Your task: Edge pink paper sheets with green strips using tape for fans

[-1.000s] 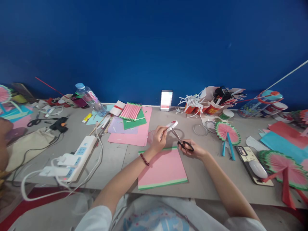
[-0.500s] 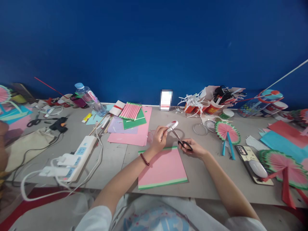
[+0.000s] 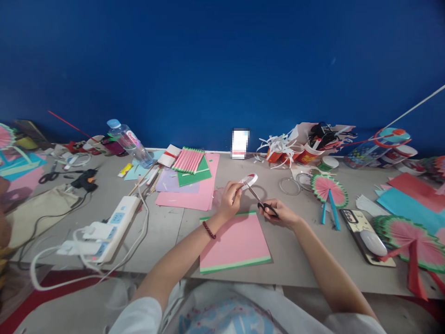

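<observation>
My left hand [image 3: 232, 198] is closed on a roll of white tape [image 3: 251, 180], held above the table with its ring tilted. In my right hand [image 3: 281, 214] are black-handled scissors [image 3: 267, 208], fingers wrapped round the handles. Their blades point up and left and meet the tape close to my left fingertips; whether they have cut it I cannot tell. Below my hands lies a pink sheet [image 3: 233, 246] with green strips along its near and far edges. My left forearm covers part of this sheet.
A power strip [image 3: 120, 222] with loose white cables lies left. Behind it leans a water bottle [image 3: 131, 144]; a pleated pink paper [image 3: 188, 160] rests on coloured sheets. Paper cups [image 3: 308, 155], a round paper fan [image 3: 329, 191], and a phone [image 3: 351, 220] under a mouse [image 3: 373, 243] are right.
Hardly anything differs. Both hands, the tape and the scissors keep nearly the same place; the whole view has shifted very slightly.
</observation>
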`<state>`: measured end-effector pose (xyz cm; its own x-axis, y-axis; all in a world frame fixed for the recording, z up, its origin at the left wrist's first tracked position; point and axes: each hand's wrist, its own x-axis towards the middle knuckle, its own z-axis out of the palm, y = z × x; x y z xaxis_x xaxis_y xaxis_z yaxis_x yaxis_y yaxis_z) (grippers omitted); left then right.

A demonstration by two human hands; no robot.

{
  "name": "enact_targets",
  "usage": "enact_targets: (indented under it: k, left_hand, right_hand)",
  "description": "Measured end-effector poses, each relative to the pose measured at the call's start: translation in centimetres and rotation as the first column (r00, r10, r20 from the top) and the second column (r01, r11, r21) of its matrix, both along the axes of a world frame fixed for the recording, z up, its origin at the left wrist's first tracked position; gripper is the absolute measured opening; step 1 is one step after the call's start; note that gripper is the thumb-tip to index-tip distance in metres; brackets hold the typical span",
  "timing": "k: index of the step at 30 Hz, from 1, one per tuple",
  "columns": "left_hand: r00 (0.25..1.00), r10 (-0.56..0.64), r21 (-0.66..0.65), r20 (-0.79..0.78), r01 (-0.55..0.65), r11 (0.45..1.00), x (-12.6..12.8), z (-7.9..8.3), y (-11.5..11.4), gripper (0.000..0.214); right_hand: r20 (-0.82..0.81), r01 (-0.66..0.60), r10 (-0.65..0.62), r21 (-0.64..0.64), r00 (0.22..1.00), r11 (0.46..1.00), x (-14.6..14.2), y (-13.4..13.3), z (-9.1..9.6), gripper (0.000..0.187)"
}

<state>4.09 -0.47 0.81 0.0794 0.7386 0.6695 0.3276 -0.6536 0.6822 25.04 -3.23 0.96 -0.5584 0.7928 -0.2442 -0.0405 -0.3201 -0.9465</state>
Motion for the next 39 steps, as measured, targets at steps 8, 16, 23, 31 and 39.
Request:
enact_targets:
  k: [8, 16, 23, 31, 39]
  left_hand:
    - [1.0, 0.001, -0.008, -0.003, -0.001, 1.0, -0.02, -0.09, 0.0, 0.024]
    - [1.0, 0.0, -0.002, 0.007, 0.0, 1.0, -0.02, -0.12, -0.01, 0.023]
    - [1.0, 0.003, 0.003, 0.008, -0.003, 1.0, -0.04, -0.07, -0.01, 0.023]
    - [1.0, 0.005, 0.014, 0.0, -0.005, 1.0, -0.07, -0.05, 0.03, 0.023]
    - [1.0, 0.01, -0.025, 0.017, -0.009, 1.0, 0.01, 0.15, -0.04, 0.022]
  right_hand:
    - [0.021, -0.001, 0.001, 0.009, 1.0, 1.0, 0.02, -0.02, 0.07, 0.048]
    - [0.032, 0.011, -0.011, 0.001, 0.999, 1.0, -0.03, -0.11, 0.17, 0.049]
    - [0.032, -0.003, 0.003, 0.002, 0.999, 1.0, -0.02, -0.04, -0.02, 0.049]
    - [0.057, 0.004, -0.003, -0.006, 0.998, 1.0, -0.21, -0.11, 0.45, 0.05]
    - [0.05, -0.074, 0.075, -0.017, 0.996, 0.997, -0.39, -0.34, 0.89, 0.051]
